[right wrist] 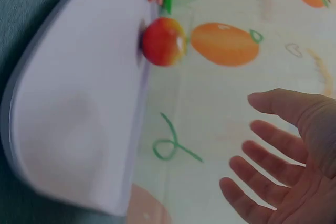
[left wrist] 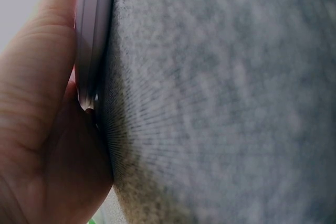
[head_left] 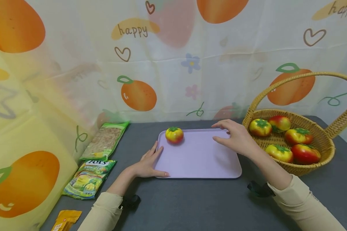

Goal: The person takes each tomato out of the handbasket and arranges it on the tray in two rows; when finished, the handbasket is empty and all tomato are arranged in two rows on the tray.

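Observation:
A lilac tray (head_left: 202,157) lies on the dark grey table, with one red-and-yellow tomato (head_left: 174,135) near its far left corner. My left hand (head_left: 148,163) rests at the tray's left side, fingers spread along the left rim and thumb along the front rim. In the left wrist view the thumb (left wrist: 37,72) lies against the tray's edge (left wrist: 94,24), close over the table. Above the tray's right end hovers my right hand (head_left: 234,136), holding nothing. Its fingers are loosely spread in the right wrist view, apart from the tomato (right wrist: 164,42).
At the right, a wicker basket (head_left: 329,141) with a tall handle holds several red-and-yellow tomatoes. Two green snack bags (head_left: 105,141) lie along the left side, with an orange packet (head_left: 66,219) nearer the front. A fruit-print curtain (head_left: 173,80) hangs behind the table.

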